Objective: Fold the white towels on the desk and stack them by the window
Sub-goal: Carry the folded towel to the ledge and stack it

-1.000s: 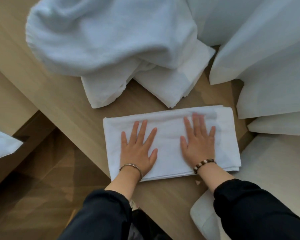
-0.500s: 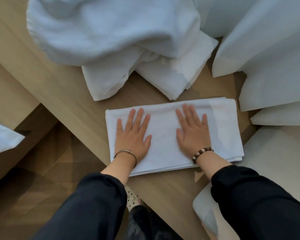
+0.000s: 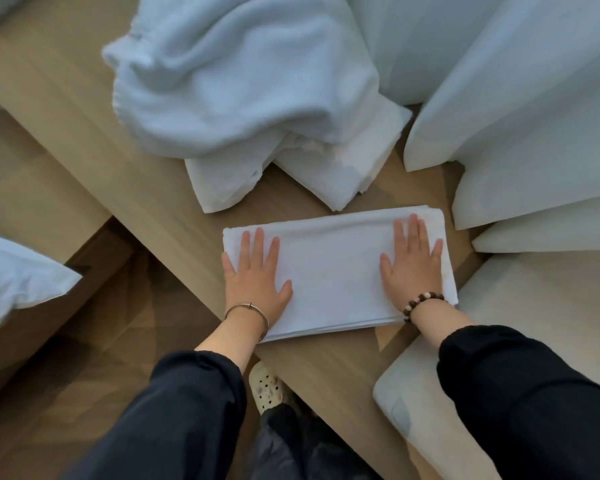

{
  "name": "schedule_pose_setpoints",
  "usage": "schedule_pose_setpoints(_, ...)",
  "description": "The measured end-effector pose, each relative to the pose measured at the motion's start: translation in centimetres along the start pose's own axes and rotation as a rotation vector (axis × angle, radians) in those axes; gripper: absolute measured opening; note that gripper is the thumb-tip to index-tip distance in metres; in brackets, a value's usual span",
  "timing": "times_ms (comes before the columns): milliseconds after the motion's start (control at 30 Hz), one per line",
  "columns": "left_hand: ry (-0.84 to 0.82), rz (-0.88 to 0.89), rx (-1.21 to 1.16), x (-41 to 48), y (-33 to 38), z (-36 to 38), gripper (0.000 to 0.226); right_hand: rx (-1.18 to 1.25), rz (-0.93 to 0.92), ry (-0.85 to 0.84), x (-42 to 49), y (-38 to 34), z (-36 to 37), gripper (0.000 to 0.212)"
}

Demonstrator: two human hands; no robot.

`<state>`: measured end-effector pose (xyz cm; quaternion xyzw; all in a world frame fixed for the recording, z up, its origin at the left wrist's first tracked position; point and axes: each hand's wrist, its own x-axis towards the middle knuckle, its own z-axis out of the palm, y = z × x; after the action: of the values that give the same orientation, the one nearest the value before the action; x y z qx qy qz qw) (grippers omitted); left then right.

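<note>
A white towel [image 3: 333,268], folded into a flat rectangle, lies on the wooden desk [image 3: 146,188] near its front edge. My left hand [image 3: 255,278] presses flat on the towel's left end, fingers straight and spread. My right hand [image 3: 413,263] presses flat on the right end in the same way. Behind the folded towel lies a heap of unfolded white towels [image 3: 243,98], with folded corners sticking out toward me.
White curtains [image 3: 534,116] hang at the right and far side of the desk. A pale cushion [image 3: 534,306] sits at the right edge. The wooden floor [image 3: 101,341] and my shoe [image 3: 265,388] show below the desk edge. A white pillow corner [image 3: 14,275] juts in at left.
Both hands have slid apart along the folded towel, from its middle out to its left and right ends, still flat on it.
</note>
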<state>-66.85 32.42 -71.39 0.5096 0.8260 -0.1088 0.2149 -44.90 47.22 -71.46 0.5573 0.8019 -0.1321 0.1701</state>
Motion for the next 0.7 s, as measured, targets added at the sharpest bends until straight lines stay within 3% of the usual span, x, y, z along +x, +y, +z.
schedule_pose_setpoints(133, 0.071, 0.156, 0.004, -2.1, 2.9, -6.5, 0.069, 0.049, -0.142, 0.028, -3.3, -3.0, -5.5, 0.066)
schedule_pose_setpoints(300, 0.108, 0.234, 0.019, -3.6, 3.3, -14.6, 0.068, 0.131, -0.179, 0.073, -4.9, -4.8, -13.6, 0.064)
schedule_pose_setpoints(467, 0.180, 0.244, -0.009, -3.0, 0.8, -21.2, 0.072, 0.195, -0.168, 0.109, -3.9, -7.4, -19.0, 0.065)
schedule_pose_setpoints(700, 0.176, 0.113, 0.001, 3.4, -6.5, -26.3, 0.079, 0.236, -0.189, 0.089, -0.5, -14.9, -22.5, 0.074)
